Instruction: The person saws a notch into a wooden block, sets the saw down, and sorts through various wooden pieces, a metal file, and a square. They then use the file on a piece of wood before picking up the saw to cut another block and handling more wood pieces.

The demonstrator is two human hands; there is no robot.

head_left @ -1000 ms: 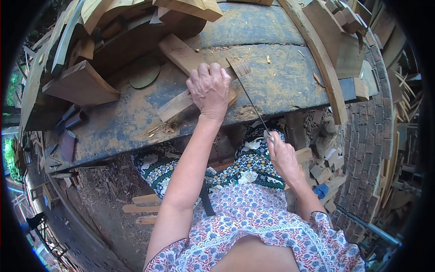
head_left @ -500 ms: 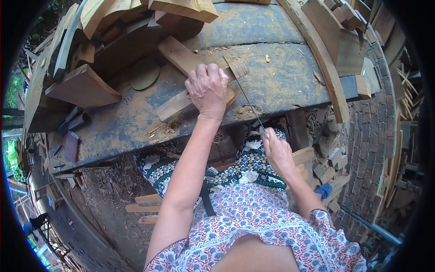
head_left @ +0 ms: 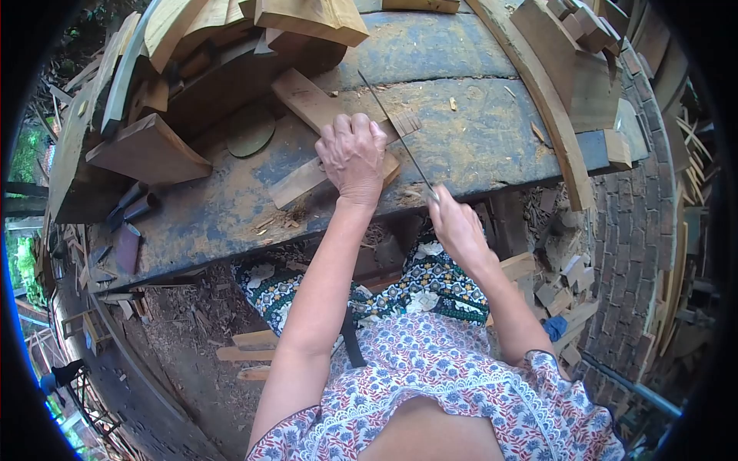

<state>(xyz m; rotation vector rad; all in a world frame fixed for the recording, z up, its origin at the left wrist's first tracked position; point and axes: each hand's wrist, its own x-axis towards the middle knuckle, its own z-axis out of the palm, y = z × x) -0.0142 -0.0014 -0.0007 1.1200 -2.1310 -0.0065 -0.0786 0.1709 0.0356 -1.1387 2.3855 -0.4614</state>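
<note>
My left hand [head_left: 352,157] is closed over a narrow wooden strip [head_left: 298,184] and presses it on the bench. Several dark parallel lines cross the strip's right end, just past my knuckles. A thin, long saw [head_left: 413,158], seen almost edge-on, lies across that end. Its grip is mostly hidden inside my right hand [head_left: 459,229], which is closed around it by the bench's front edge. Under and behind the strip a thicker wooden block [head_left: 307,98] slants away from me. How the strip rests on it is partly covered by my left hand.
The worn bench [head_left: 469,115] carries sawdust and chips. Cut boards [head_left: 150,150] are piled on the left, near a round disc [head_left: 250,135] and a purple block [head_left: 127,247]. A long curved board [head_left: 542,100] borders the right side. Wood scraps lie on the ground beside a brick surface [head_left: 626,253].
My right hand has moved forward and a little left, pushing the saw farther across the strip. My left hand keeps its hold in the same place.
</note>
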